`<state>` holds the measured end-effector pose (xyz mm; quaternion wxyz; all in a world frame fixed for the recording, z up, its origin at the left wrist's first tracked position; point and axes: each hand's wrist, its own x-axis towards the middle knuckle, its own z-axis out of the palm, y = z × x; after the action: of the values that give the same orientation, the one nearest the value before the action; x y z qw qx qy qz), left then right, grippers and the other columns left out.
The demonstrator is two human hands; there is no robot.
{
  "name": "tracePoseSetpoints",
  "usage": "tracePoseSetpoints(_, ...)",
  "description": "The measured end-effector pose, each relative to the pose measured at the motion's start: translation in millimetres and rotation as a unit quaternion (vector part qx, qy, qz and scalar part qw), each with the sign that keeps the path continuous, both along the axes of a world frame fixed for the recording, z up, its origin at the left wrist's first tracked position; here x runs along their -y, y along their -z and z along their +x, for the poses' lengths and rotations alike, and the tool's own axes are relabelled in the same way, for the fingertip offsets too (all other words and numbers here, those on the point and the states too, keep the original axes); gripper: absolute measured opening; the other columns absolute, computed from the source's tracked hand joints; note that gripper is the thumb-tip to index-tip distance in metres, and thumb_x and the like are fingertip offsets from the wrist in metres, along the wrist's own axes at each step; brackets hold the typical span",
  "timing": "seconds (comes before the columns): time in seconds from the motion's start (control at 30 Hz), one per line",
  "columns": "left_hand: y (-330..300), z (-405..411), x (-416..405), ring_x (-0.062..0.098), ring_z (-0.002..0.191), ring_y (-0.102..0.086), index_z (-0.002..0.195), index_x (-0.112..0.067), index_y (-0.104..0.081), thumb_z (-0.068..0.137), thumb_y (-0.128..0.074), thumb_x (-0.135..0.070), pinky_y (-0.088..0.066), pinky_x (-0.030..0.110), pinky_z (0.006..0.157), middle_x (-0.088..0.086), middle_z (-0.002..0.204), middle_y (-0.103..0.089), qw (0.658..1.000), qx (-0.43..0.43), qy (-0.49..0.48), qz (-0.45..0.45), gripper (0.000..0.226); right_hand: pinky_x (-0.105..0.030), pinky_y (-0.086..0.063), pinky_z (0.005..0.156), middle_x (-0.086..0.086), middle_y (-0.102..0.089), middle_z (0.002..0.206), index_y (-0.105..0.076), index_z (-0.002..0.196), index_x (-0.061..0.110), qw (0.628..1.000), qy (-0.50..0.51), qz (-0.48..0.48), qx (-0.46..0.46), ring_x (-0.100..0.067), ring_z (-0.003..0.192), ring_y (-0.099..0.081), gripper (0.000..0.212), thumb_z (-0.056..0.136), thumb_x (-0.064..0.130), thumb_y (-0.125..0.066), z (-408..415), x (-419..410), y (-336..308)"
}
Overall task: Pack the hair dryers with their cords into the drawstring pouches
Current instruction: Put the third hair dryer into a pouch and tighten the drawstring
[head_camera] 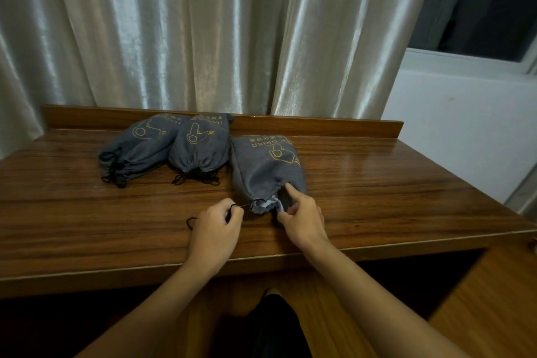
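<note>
Closing up pouch number 3 here. My left hand [216, 219] has its fingers curled tight around the black drawstring [232, 208], which runs taut over to the gathered mouth of the third pouch [266, 171]. My right hand [300, 216] is at that mouth too: index finger stretched out and poking at the opening, the other fingers pinching the bunched fabric at the rim. Something dark shows just inside the gap, probably the dryer or its cord, can't say which.

The third pouch lies on the tabletop [392, 183] right in front of me, near the front edge. Its long axis runs roughly front to back, mouth pointing toward me, closed bottom toward the backboard, tilted a little to the right at the far end. The 2 other pouches [174, 148] sit further back on the left, already cinched, mouths also facing me, touching each other.

What could go wrong, as I see it: if I yank the drawstring while my finger is in the opening, the mouth won't close fully and the cord could end up peeking out. Also the pouch could slide toward the edge if my right hand lets go before the pull finishes.
</note>
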<state>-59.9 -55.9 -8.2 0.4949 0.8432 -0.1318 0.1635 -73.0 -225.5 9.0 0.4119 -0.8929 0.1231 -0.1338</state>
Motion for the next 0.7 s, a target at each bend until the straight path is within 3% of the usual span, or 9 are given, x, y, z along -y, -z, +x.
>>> tracePoseSetpoints(0.1, 0, -1, 0, 0.009, 0.045, -0.038, 0.065, -0.01, -0.054, 0.093, -0.047, -0.019, -0.035, 0.041, 0.05, -0.001, 0.05, -0.045, 1.0, -0.004, 0.004, 0.004, 0.03, -0.04, -0.055, 0.083, 0.005, -0.068, 0.067, -0.042, 0.146, 0.034, 0.999, 0.028, 0.019, 0.001, -0.014, 0.076, -0.067, 0.061, 0.091, 0.025, -0.066, 2, -1, 0)
tracePoseSetpoints(0.17, 0, -1, 0, 0.008, 0.045, -0.037, 0.065, -0.01, -0.054, 0.093, -0.047, -0.019, -0.035, 0.041, 0.051, -0.002, 0.05, -0.044, 1.0, -0.003, 0.007, 0.003, 0.03, -0.039, -0.055, 0.08, 0.005, -0.069, 0.072, -0.056, 0.135, 0.034, 0.998, 0.055, 0.038, 0.019, -0.015, 0.078, -0.067, 0.043, 0.092, 0.035, -0.062, 4, -4, 0)
tracePoseSetpoints(0.27, -1, -1, -1, 0.009, 0.045, -0.038, 0.064, -0.01, -0.054, 0.092, -0.048, -0.02, -0.035, 0.042, 0.051, -0.003, 0.049, -0.044, 1.0, -0.004, 0.01, -0.002, 0.031, -0.033, -0.052, 0.073, 0.011, -0.069, 0.077, -0.076, 0.09, 0.03, 0.993, 0.104, 0.029, 0.043, -0.014, 0.082, -0.065, 0.017, 0.087, 0.045, -0.067, 11, -7, -3)
tracePoseSetpoints(0.4, 0, 0, -1, 0.009, 0.045, -0.042, 0.062, -0.019, -0.056, 0.092, -0.05, -0.019, -0.034, 0.035, 0.05, -0.008, 0.048, -0.047, 1.0, -0.006, 0.019, -0.011, 0.031, -0.035, -0.058, 0.069, 0.008, -0.07, 0.063, -0.074, 0.063, 0.018, 0.993, 0.099, 0.07, -0.003, -0.011, 0.068, -0.067, 0.019, 0.08, 0.026, -0.073, 20, -9, -3)
tracePoseSetpoints(0.47, -1, -2, -1, 0.01, 0.047, -0.045, 0.063, -0.019, -0.056, 0.093, -0.051, -0.02, -0.035, 0.036, 0.051, -0.006, 0.05, -0.051, 1.0, -0.001, 0.027, -0.011, 0.031, -0.037, -0.059, 0.068, 0.001, -0.069, 0.06, -0.071, 0.058, 0.011, 0.986, 0.104, 0.127, -0.011, -0.017, 0.065, -0.067, 0.022, 0.078, 0.021, -0.074, 22, -10, -7)
tracePoseSetpoints(0.53, -2, -5, 0, 0.013, 0.05, -0.05, 0.065, -0.02, -0.056, 0.095, -0.05, -0.024, -0.04, 0.042, 0.052, -0.001, 0.054, -0.056, 0.999, 0.011, 0.035, -0.011, 0.031, -0.033, -0.054, 0.063, 0.005, -0.06, 0.049, -0.061, 0.046, 0.012, 0.978, 0.113, 0.178, 0.002, -0.017, 0.057, -0.061, 0.034, 0.077, 0.021, -0.073, 24, -10, -15)
tracePoseSetpoints(0.63, -6, -8, -3, 0.013, 0.048, -0.051, 0.069, -0.023, -0.059, 0.099, -0.047, -0.027, -0.042, 0.04, 0.051, 0.001, 0.054, -0.058, 0.998, 0.005, 0.053, -0.019, 0.032, -0.033, -0.045, 0.059, 0.009, -0.048, 0.043, -0.049, 0.042, 0.017, 0.991, 0.071, 0.11, 0.025, -0.014, 0.046, -0.05, 0.047, 0.086, 0.026, -0.062, 11, -7, -34)
tracePoseSetpoints(0.7, -13, -5, -10, 0.008, 0.043, -0.046, 0.072, -0.023, -0.062, 0.099, -0.05, -0.025, -0.037, 0.031, 0.047, 0.0, 0.052, -0.059, 0.997, -0.022, 0.063, -0.029, 0.029, -0.039, -0.051, 0.067, 0.005, -0.06, 0.059, -0.06, 0.059, 0.012, 0.999, 0.029, -0.017, 0.037, -0.02, 0.059, -0.06, 0.036, 0.091, 0.028, -0.057, -1, 1, -51)
